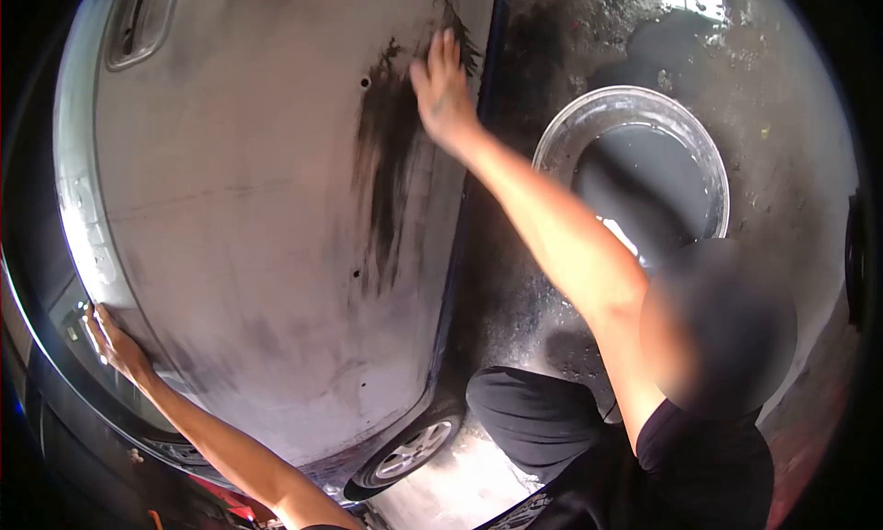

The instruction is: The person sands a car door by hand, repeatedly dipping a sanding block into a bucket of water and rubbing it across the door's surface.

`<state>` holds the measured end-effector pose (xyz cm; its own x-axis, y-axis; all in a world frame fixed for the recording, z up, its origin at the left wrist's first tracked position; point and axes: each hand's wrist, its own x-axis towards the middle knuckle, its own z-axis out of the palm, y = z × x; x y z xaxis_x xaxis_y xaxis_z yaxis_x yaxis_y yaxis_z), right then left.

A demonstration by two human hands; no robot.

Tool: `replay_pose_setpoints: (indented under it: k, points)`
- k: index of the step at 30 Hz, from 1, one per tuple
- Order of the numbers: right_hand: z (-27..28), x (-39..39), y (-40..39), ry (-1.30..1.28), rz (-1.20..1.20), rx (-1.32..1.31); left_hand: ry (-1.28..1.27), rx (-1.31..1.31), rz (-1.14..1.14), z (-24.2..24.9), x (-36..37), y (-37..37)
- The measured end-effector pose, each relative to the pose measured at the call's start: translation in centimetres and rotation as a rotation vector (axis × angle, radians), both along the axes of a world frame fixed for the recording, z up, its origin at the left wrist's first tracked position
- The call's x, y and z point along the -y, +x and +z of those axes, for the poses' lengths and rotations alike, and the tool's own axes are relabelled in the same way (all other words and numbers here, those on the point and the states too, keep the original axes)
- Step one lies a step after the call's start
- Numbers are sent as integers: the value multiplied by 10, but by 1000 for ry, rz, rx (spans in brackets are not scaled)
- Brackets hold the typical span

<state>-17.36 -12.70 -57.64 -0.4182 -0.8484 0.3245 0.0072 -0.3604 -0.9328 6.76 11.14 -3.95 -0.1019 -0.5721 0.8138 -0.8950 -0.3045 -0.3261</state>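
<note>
Head feed: my right hand (446,95) lies flat over the car panel (230,162), fingers straight, thumb apart, at the upper end of the dark smear (386,148). I can't see under the palm, so can't tell full contact or whether something sits beneath. Left hand (120,348) is well apart from it, fingers at the panel's far-left edge by the window; fingertips small and glary, can't tell if they grip. Panel fills left-centre; top cut off by the frame, handle recess (143,19) clipped with it. Wheel (409,452) only part visible at the bottom. Basin (563,139) stands on the floor (782,134), right of the panel; my right forearm covers its lower-left rim, dark liquid (644,176) inside, depth unreadable. Blurred patch (731,332) hides my right shoulder area.
</note>
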Motion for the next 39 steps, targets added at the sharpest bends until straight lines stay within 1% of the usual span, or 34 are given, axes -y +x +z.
replay_pose_setpoints:
  k: [1, 3, 4, 6, 8, 9, 10, 11, 12, 13, 14, 16, 17, 18, 20, 22, 23, 24, 25, 26, 27, 28, 29, 30, 31, 33, 34, 35, 36, 37, 38, 39]
  points:
    - [14, -52, 2, 32, 141, 128, 1, -12, 5, 0, -1, 0]
    - [5, -129, 34, 39, 279, 3, -2, -27, -12, 0, 0, 1]
    - [7, -141, 33, 37, 323, -17, 3, -43, -24, 1, 1, 3]
    - [14, -98, 25, 48, 204, 27, 20, -21, -42, 7, 2, 7]
    - [32, -24, -14, 113, 127, 145, 12, -27, -33, 2, 1, 6]
    - [32, 10, -29, 106, 106, 153, 16, 10, -40, 5, 1, 9]
    - [29, 26, -35, 92, 86, 157, 19, 10, -22, 3, -1, 7]
    - [27, 15, -25, 73, 61, 139, 14, -9, -20, 0, 0, 1]
    - [22, -5, -10, 51, 29, 123, 7, -26, -25, -1, 1, -3]
    - [14, -44, 19, 20, 8, 40, 3, -3, -20, -1, 1, -2]
    - [17, -100, 36, 40, 114, 67, -3, -5, -22, -1, 0, 0]
    - [-1, -212, 84, -15, 280, -106, -22, 2, -4, -2, 1, -1]
    - [-5, -242, 90, -23, 412, -79, -25, -30, -18, -2, 2, -2]
    - [-1, -225, 84, -20, 406, -76, -22, -28, -25, -1, 6, -2]
    - [17, -158, 54, 5, 234, 17, 9, 15, -45, 1, 1, 4]
    - [34, -62, 6, 81, 165, 210, 26, 22, -43, 1, 3, 3]
    - [37, -34, -6, 95, 110, 193, 20, 19, -22, 1, 3, 5]
    - [38, -24, -8, 104, 60, 176, 10, 17, 4, 3, 2, 4]
    - [29, -35, 5, 62, 52, 132, -11, -37, 24, -6, 2, -12]
    - [20, -59, 23, 22, 37, 94, -20, -36, 27, -2, -3, -7]
    - [24, -110, 35, 13, 129, 155, -8, -3, 10, 1, -2, -2]
    - [14, -165, 57, -13, 195, 58, 7, 28, -13, 0, 2, 0]
    - [-1, -225, 82, -28, 301, -9, -16, -9, 9, -4, 3, -7]
    - [-10, -254, 95, -40, 399, -71, -15, -5, -11, -4, 5, -8]
    - [-3, -236, 85, -33, 384, -65, -4, 8, -32, -2, 5, -5]
    - [9, -175, 63, -27, 213, -33, 21, 62, -55, 6, 4, 10]
    - [25, -124, 39, 33, 163, 66, 23, 61, -39, 3, 4, 9]
    - [31, -77, 23, 28, 76, 115, 9, 39, -36, 1, 5, 2]
    - [9, -19, 28, 24, -65, -207, 3, 17, -21, 0, 4, -2]
    - [40, -40, 10, 35, -20, 87, 1, 23, -16, 1, 3, 0]
    - [44, -67, 22, 19, -5, 79, -1, 26, -12, -1, 3, -5]
    - [41, -102, 39, 5, 61, 51, -1, 20, -7, -1, 1, -4]
